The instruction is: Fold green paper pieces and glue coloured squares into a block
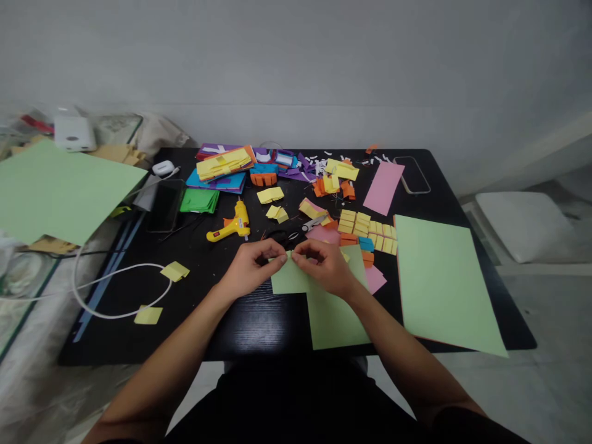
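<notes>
Both hands meet over the middle of the black table point(259, 327). My left hand point(254, 265) pinches the top edge of a small light green paper piece point(287, 282) between thumb and fingers. Close beside it, my right hand point(326, 265) pinches the same edge, its fingertips nearly touching the left ones. Under my right hand and wrist lies a larger green sheet point(335, 320). Just beyond the fingers rest scissors point(312, 225), their handles partly hidden. Pink paper point(377, 279) shows past my right wrist.
A yellow glue gun point(234, 223) lies left of the scissors. Folded yellow blocks point(367, 228) stand in rows at right, near a big green sheet point(448, 277). Colored paper stacks point(224, 165) and scraps line the back. A white cable point(115, 314) loops at left.
</notes>
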A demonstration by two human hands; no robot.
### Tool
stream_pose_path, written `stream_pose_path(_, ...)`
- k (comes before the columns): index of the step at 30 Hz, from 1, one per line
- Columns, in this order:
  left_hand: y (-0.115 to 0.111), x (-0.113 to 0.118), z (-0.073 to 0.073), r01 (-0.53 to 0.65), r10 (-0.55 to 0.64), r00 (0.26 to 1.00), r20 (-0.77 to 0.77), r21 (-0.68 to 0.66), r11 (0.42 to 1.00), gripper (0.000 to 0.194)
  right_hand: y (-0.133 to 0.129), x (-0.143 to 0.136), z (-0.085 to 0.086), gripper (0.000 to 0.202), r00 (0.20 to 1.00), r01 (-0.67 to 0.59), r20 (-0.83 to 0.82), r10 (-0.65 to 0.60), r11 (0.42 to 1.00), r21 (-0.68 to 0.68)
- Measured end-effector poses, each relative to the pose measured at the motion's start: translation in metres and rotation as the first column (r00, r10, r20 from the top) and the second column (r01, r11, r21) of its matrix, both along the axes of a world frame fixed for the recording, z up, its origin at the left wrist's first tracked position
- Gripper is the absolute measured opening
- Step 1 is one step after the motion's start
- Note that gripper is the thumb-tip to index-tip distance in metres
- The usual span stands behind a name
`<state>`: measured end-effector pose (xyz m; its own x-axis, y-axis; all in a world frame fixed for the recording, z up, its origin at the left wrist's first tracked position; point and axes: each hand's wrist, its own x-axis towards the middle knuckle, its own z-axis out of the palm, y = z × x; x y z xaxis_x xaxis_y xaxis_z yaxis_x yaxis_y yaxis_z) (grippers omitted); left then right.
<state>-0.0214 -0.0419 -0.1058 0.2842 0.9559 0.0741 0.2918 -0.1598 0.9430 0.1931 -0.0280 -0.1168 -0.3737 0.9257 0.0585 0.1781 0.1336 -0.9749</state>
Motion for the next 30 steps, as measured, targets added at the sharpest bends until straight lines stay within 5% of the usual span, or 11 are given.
stream_pose_path(4, 0.001, -0.002, -0.001, -0.030, 0.030, 0.999, 0.016, -0.007, 1.000, 0.019, 0.000, 0.002, 0.001, 0.016, 0.999, 0.011, -0.049, -0.012, 1.000, -0.008)
stream_pose_path(9, 0.004, -0.002, -0.001, -0.102, 0.109, 0.988, 0.113, -0.068, 0.992, 0.021, 0.002, 0.009, 0.002, 0.043, 0.993, -0.041, -0.107, 0.046, 0.998, 0.043)
stream_pose_path(19, 0.001, -0.003, 0.003, -0.032, 0.047, 0.947, 0.318, -0.049, 0.998, 0.034, 0.002, 0.005, 0.005, 0.027, 0.990, 0.112, -0.085, -0.114, 0.993, -0.021)
stream_pose_path(30, 0.001, 0.001, -0.003, -0.131, 0.138, 0.975, 0.172, -0.053, 0.990, 0.024, -0.001, -0.002, 0.006, 0.033, 0.974, 0.187, -0.121, -0.193, 0.980, -0.062)
